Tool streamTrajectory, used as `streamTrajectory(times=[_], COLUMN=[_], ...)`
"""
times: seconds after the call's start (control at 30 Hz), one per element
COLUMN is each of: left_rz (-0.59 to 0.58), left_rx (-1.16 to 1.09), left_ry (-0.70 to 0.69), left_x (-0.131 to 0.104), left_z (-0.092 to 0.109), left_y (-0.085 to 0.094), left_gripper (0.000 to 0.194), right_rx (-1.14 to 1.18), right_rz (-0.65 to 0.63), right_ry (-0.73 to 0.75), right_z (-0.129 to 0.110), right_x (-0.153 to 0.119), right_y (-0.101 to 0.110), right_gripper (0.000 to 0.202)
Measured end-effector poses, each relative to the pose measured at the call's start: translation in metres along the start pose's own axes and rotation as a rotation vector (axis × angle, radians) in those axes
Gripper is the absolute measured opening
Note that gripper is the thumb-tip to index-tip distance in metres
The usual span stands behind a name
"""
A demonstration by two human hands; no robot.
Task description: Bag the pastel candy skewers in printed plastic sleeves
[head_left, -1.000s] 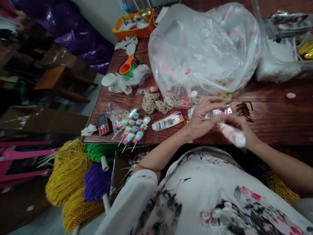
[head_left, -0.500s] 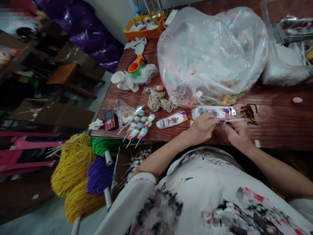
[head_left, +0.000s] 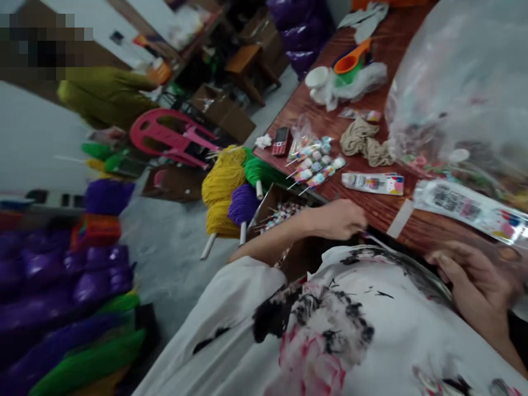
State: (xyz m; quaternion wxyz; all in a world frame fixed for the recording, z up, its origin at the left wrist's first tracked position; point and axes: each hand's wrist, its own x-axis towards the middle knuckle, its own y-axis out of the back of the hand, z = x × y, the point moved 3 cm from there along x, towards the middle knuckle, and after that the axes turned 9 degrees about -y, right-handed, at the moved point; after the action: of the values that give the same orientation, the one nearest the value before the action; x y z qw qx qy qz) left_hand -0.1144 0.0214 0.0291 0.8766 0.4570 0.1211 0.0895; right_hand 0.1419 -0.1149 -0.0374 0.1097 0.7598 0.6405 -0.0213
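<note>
My left hand [head_left: 342, 219] is closed around a thin white stick [head_left: 381, 243] at the table's front edge, beside the box below. The stick points right, with a small bluish part at my fingers; whatever else is in the fist is hidden. My right hand [head_left: 474, 278], blurred, hovers at the edge farther right, fingers loosely curled and no object visible in it. Above it lies a long printed plastic wrapper pack [head_left: 470, 209]. A smaller printed pack [head_left: 373, 183] is left of that. Wrapped marshmallow skewers [head_left: 315, 165] lie at the table's left edge.
An open box [head_left: 284, 212] of skewers stands below the table edge. Yellow rope bundles [head_left: 223, 190] stand beside it. A large clear bag [head_left: 462, 93] fills the table's right. A phone [head_left: 281, 141] and crumpled cloth [head_left: 363, 140] lie nearby. Another person [head_left: 107, 96] is behind a pink chair [head_left: 165, 129].
The view has swung left. My hands, together on the stick before, are now apart; my left hand has carried it left toward the box, and my right hand has let go.
</note>
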Motion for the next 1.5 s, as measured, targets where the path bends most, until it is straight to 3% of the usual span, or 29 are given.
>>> streamTrajectory(times=[0.07,0.13,0.2,0.23,0.3,0.37,0.4,0.47,0.5,0.6,0.73,0.93,1.07,1.13,1.2,1.27,1.37,1.5], left_rz=[-0.289,-0.396,-0.404,-0.397,-0.336,-0.084,0.025,0.172,0.192,0.168,0.064,0.238,0.408,0.473,0.504,0.499,0.485,0.607], left_rx=[-0.052,0.017,0.104,0.121,0.096,0.037,0.075,0.244,0.325,0.504,0.624,0.667,0.622,0.587,0.557,0.534,0.480,0.366], left_ry=[0.376,0.847,0.921,0.869,0.603,0.132,-0.010,-0.105,-0.122,-0.119,-0.163,-0.229,-0.285,-0.276,-0.244,-0.201,-0.161,-0.169], left_x=[-0.065,-0.118,-0.130,-0.121,-0.074,-0.004,0.032,0.101,0.131,0.189,0.202,0.201,0.201,0.200,0.200,0.201,0.206,0.208], left_z=[-0.016,-0.027,-0.024,-0.021,-0.008,0.018,0.029,0.045,0.050,0.051,0.033,0.001,-0.005,-0.006,-0.005,-0.003,-0.003,-0.012], left_y=[0.007,0.015,0.016,0.013,0.003,-0.004,-0.007,-0.012,-0.014,-0.024,-0.043,-0.048,-0.043,-0.041,-0.040,-0.040,-0.039,-0.033], left_gripper=[0.016,0.010,0.011,0.018,0.027,0.029,0.028,0.023,0.021,0.027,0.025,0.018,0.018,0.018,0.015,0.016,0.016,0.015], right_rx=[-0.149,-0.216,-0.219,-0.217,-0.231,-0.271,-0.320,-0.488,-0.579,-0.736,-0.731,-1.013,-1.245,-1.264,-1.221,-1.159,-1.173,-1.223], right_rz=[0.009,0.002,0.016,0.040,0.076,0.121,0.146,0.219,0.258,0.397,0.636,0.959,1.183,1.302,1.501,1.654,1.551,1.392], right_ry=[0.059,0.077,0.105,0.130,0.204,0.300,0.362,0.489,0.541,0.564,0.414,0.312,0.102,0.008,-0.138,-0.288,-0.293,-0.145], right_z=[0.011,0.017,0.014,0.009,-0.002,-0.013,-0.018,-0.022,-0.021,-0.010,0.013,0.031,0.041,0.049,0.058,0.068,0.080,0.083], right_x=[-0.003,-0.007,-0.008,-0.007,0.001,0.013,0.018,0.022,0.020,-0.001,-0.042,-0.068,-0.076,-0.084,-0.094,-0.101,-0.094,-0.080], right_y=[0.007,0.008,0.004,0.001,-0.007,-0.012,-0.013,-0.009,-0.004,0.025,0.075,0.150,0.232,0.280,0.326,0.362,0.388,0.390], right_gripper=[0.023,0.015,0.011,0.010,0.008,0.010,0.011,0.014,0.017,0.023,0.021,0.017,0.013,0.013,0.016,0.019,0.031,0.036])
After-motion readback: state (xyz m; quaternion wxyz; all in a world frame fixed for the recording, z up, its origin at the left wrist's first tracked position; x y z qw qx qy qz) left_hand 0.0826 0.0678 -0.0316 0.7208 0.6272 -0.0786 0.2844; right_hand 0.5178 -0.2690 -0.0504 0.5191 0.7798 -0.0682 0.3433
